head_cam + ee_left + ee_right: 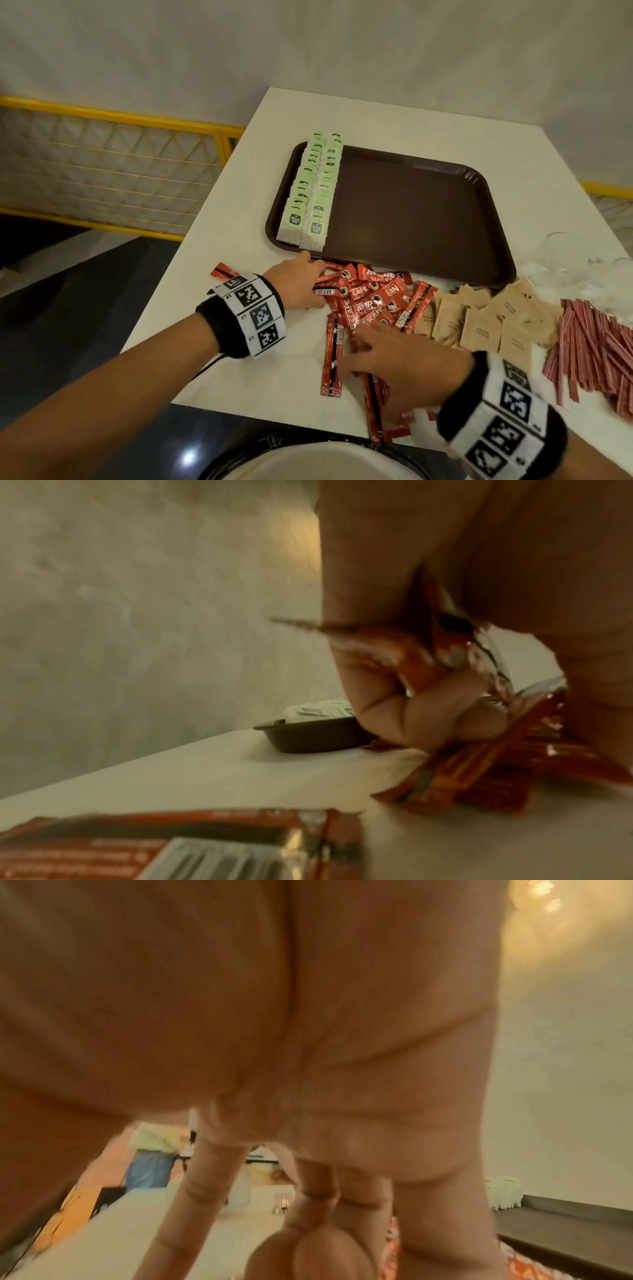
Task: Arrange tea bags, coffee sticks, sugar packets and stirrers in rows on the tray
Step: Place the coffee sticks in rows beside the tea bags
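A brown tray (411, 212) lies on the white table, with two rows of green tea bags (311, 192) along its left side. A pile of red coffee sticks (370, 301) is heaped in front of the tray. My left hand (301, 284) is at the pile's left end, and its curled fingers (411, 715) grip a few coffee sticks (479, 772). My right hand (394, 359) is spread over the near part of the pile, and its fingers (192, 1204) reach down onto the table. Brown sugar packets (486, 325) and red-striped stirrers (589, 349) lie to the right.
One coffee stick (222, 270) lies apart under my left wrist. Clear plastic wrapping and glassware (565, 260) sit at the table's right edge. A yellow railing (120, 116) stands beyond the left edge. Some sticks hang over the near table edge (376, 435).
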